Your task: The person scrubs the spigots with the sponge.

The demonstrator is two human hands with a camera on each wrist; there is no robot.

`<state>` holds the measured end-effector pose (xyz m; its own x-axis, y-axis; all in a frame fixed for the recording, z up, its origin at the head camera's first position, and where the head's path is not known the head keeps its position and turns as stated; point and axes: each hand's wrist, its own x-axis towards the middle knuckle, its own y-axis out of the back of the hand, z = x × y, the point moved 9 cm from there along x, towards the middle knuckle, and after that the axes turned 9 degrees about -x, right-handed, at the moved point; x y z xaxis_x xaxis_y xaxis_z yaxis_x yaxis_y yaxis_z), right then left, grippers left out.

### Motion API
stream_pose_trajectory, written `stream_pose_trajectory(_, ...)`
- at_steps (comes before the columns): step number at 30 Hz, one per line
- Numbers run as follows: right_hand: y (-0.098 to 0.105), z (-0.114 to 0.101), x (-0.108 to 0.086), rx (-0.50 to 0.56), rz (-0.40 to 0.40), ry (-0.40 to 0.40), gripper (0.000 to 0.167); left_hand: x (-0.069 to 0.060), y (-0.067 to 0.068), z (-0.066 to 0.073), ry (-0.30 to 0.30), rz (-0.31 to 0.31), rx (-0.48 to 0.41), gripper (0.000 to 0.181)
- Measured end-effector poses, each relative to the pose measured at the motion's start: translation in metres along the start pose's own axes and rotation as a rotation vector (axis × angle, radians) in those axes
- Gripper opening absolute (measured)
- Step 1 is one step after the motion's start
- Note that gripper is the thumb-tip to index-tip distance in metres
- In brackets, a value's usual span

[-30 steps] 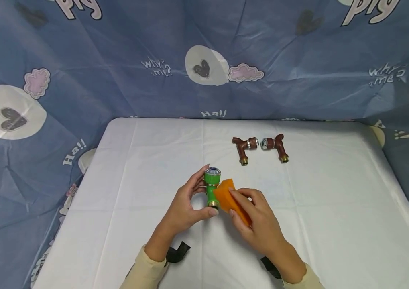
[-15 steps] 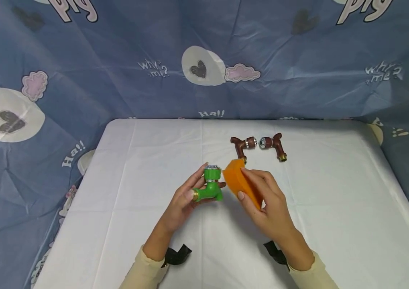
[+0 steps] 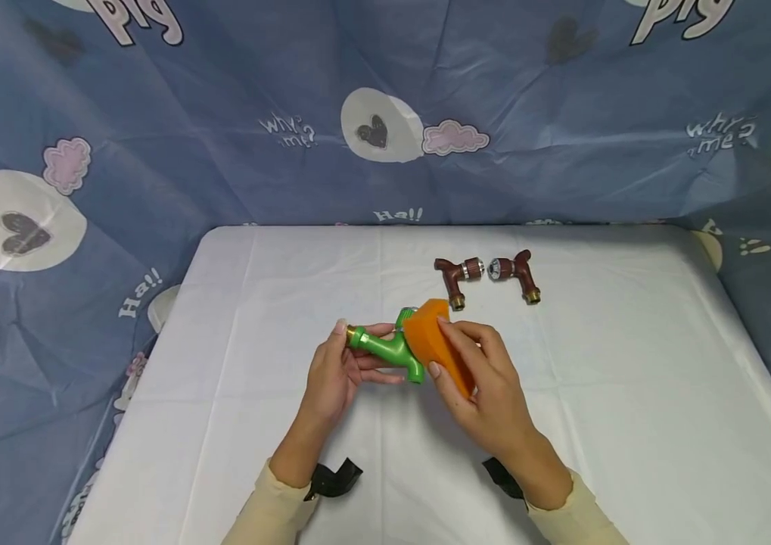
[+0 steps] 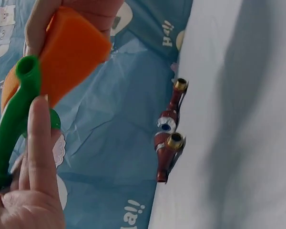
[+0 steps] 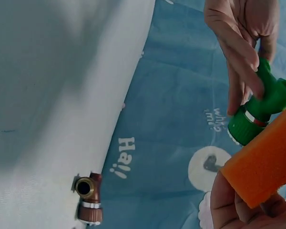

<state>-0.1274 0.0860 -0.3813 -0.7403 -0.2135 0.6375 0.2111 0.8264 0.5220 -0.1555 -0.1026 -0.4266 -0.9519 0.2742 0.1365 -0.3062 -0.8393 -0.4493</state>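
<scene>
My left hand [image 3: 333, 381] holds a green faucet [image 3: 385, 348] above the table, thumb at its brass threaded end and fingers behind the body. The faucet's spout points down and to the right. In my right hand [image 3: 487, 378] is an orange sponge [image 3: 441, 344], pinched between thumb and fingers. The sponge lies against the faucet near its green knob, hiding part of it in the head view. In the left wrist view the sponge [image 4: 74, 52] stands behind the spout [image 4: 27, 69]. The right wrist view shows the knob [image 5: 248, 126] right beside the sponge's edge.
Two brown faucets lie at the back of the white table [image 3: 276, 303], the left one [image 3: 456, 278] and the right one [image 3: 520, 276], knobs facing each other. A blue printed cloth [image 3: 235, 174] hangs behind the table. A black strap [image 3: 335, 478] is on the left wrist.
The left hand has turned the green faucet, so its brass end now points up and left. The sponge moved away to the right, then came back against the faucet.
</scene>
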Motion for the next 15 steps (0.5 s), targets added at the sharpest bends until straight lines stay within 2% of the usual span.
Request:
stream_pose_trajectory(3, 0.0008, -0.0017, 0.0009, -0.016, 0.02, 0.016, 0.051, 0.001, 0.0018, -0.0026, 0.003, 0.014, 0.029, 0.081)
stream_pose_trajectory(7, 0.0026, -0.0043, 0.0026, -0.035, 0.042, 0.031, 0.051, 0.0012, 0.0018, -0.004, 0.013, 0.011, 0.068, 0.062)
stream_pose_trajectory(12, 0.0024, -0.0064, 0.0011, -0.018, 0.04, 0.044, 0.05, 0.0015, 0.0072, -0.0054, 0.048, 0.088, 0.071, 0.045)
stream_pose_trajectory(15, -0.0009, -0.0065, -0.0032, 0.01, -0.001, 0.047, 0.049, 0.0023, 0.0106, -0.0032, 0.033, 0.127, 0.046, 0.041)
